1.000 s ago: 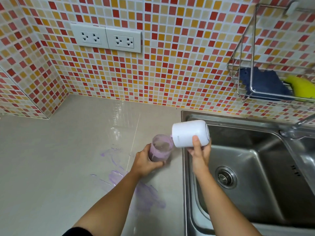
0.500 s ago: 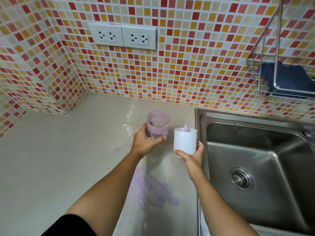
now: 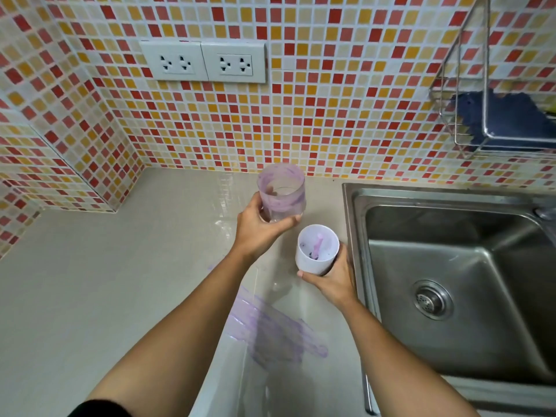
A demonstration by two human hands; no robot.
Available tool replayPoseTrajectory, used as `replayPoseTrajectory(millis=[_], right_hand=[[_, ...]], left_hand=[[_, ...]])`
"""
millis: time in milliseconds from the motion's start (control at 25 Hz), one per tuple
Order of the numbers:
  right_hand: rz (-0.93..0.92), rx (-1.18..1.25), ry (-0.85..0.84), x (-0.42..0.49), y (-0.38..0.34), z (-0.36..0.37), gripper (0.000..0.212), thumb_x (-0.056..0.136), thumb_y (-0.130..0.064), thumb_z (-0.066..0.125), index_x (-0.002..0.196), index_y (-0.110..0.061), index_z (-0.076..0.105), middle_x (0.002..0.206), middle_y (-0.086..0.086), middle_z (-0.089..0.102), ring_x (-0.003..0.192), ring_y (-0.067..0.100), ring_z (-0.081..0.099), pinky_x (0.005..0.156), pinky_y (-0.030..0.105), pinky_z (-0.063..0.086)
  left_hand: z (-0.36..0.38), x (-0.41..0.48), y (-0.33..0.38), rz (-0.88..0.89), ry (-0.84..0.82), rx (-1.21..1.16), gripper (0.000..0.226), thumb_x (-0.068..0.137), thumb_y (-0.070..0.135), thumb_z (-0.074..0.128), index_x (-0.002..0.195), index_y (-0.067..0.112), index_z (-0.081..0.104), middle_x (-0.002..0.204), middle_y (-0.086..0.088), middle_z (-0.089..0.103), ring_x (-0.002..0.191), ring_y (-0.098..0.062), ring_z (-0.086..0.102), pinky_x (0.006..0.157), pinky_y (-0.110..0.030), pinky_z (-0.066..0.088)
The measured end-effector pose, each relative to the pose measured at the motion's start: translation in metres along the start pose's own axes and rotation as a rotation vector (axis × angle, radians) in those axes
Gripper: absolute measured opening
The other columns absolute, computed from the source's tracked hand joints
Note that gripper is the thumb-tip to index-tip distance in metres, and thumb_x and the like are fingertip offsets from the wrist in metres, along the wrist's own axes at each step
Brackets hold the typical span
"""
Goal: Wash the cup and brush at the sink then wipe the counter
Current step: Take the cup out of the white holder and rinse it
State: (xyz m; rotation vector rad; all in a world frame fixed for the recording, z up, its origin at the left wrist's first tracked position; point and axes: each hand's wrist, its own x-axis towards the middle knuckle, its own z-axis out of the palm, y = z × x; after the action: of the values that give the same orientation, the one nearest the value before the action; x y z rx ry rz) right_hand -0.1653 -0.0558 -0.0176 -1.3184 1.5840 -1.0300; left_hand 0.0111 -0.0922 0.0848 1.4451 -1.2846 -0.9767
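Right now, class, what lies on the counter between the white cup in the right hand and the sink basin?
In the head view, only a bare strip of counter and the sink's steel rim separate them from the white cup.

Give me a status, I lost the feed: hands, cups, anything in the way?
Left hand holds purple-smeared clear cup. Right hand holds white cup, pink brush inside. Both over counter; purple smear unwiped. Sink clear.

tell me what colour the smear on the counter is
Purple smear, streaked across the grey counter; head view.
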Motion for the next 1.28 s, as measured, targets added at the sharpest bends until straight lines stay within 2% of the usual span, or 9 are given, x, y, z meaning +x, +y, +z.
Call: replayPoseTrajectory(millis=[120,280,400,520,720,840,1000,1120,1280], right_hand=[[0.003,-0.056,-0.038,0.0,-0.002,0.002,0.096,0.044,-0.02,0.093,0.121,-0.027,0.035,0.109,-0.025,0.046,0.104,0.009,0.05,0.087,0.025,0.041],[0.026,-0.126,-0.053,-0.006,-0.002,-0.015,0.113,0.047,-0.018,0.079,0.142,-0.018,0.018,0.143,0.003,0.034,0.131,0.019,0.036,0.107,0.032,0.033],[0.007,-0.315,0.014,-0.01,0.009,-0.068,0.1,0.067,-0.015,0.073,0.147,-0.015,0.012,0.155,0.004,0.018,0.141,0.019,0.021,0.11,0.023,0.017],[-0.041,-0.476,0.124,-0.01,0.036,-0.144,0.081,0.082,-0.027,0.064,0.147,-0.01,0.017,0.155,0.005,0.016,0.142,0.021,0.018,0.114,0.031,0.018],[0.014,-0.712,0.155,0.007,0.091,-0.27,0.067,0.093,-0.037,0.045,0.147,-0.009,0.016,0.156,0.008,0.016,0.143,0.024,0.015,0.115,0.037,0.015],[0.043,-0.825,0.097,0.012,0.125,-0.339,0.064,0.096,-0.035,0.039,0.148,-0.01,0.011,0.157,0.008,0.01,0.144,0.022,0.01,0.115,0.035,0.008],[0.121,-1.015,0.042,0.019,0.167,-0.411,0.061,0.097,-0.035,0.032,0.148,-0.011,0.008,0.158,0.007,0.003,0.145,0.021,0.002,0.116,0.036,0.003],[0.147,-1.099,0.016,0.028,0.188,-0.442,0.063,0.098,-0.033,0.029,0.147,-0.007,0.0,0.157,0.01,-0.006,0.144,0.022,-0.005,0.116,0.037,-0.001],[0.143,-1.15,0.009,0.041,0.207,-0.471,0.064,0.096,-0.03,0.033,0.147,-0.004,0.004,0.156,0.013,0.0,0.144,0.026,0.0,0.116,0.04,0.005]], left_hand=[[0.003,0.008,0.014,0.028,-0.017,-0.033,0.062,0.063,0.031,0.086,0.117,0.025,0.055,0.108,0.01,0.066,0.098,-0.009,0.064,0.084,-0.025,0.055],[0.022,0.013,0.046,0.119,-0.065,-0.045,0.067,0.064,0.029,0.085,0.123,0.019,0.055,0.111,0.006,0.066,0.097,-0.006,0.064,0.082,-0.022,0.054],[0.062,-0.002,0.069,0.155,-0.122,-0.075,0.067,0.068,0.028,0.083,0.126,0.019,0.051,0.117,0.005,0.064,0.101,-0.007,0.062,0.081,-0.017,0.054],[0.123,-0.023,0.076,0.13,-0.177,-0.191,0.071,0.069,0.025,0.083,0.129,0.021,0.047,0.119,0.007,0.061,0.104,-0.007,0.061,0.085,-0.021,0.054],[0.25,-0.063,0.055,0.02,-0.217,-0.342,0.071,0.058,0.012,0.078,0.117,0.033,0.045,0.122,-0.004,0.058,0.108,-0.012,0.058,0.101,-0.043,0.046],[0.322,-0.087,0.044,-0.055,-0.242,-0.392,0.08,0.057,0.01,0.083,0.124,0.027,0.042,0.129,-0.014,0.052,0.117,-0.024,0.054,0.104,-0.059,0.038],[0.385,-0.1,0.046,0.037,-0.249,-0.303,0.065,0.062,0.022,0.084,0.118,0.036,0.053,0.127,-0.008,0.055,0.12,-0.021,0.053,0.104,-0.049,0.042],[0.415,-0.095,0.038,-0.028,-0.286,-0.168,0.076,0.055,0.026,0.086,0.121,0.03,0.048,0.121,0.003,0.06,0.114,-0.016,0.057,0.099,-0.049,0.046],[0.432,-0.084,0.033,-0.023,-0.284,0.14,0.074,0.051,0.024,0.085,0.112,0.042,0.046,0.113,0.014,0.056,0.11,-0.015,0.055,0.095,-0.039,0.048]])
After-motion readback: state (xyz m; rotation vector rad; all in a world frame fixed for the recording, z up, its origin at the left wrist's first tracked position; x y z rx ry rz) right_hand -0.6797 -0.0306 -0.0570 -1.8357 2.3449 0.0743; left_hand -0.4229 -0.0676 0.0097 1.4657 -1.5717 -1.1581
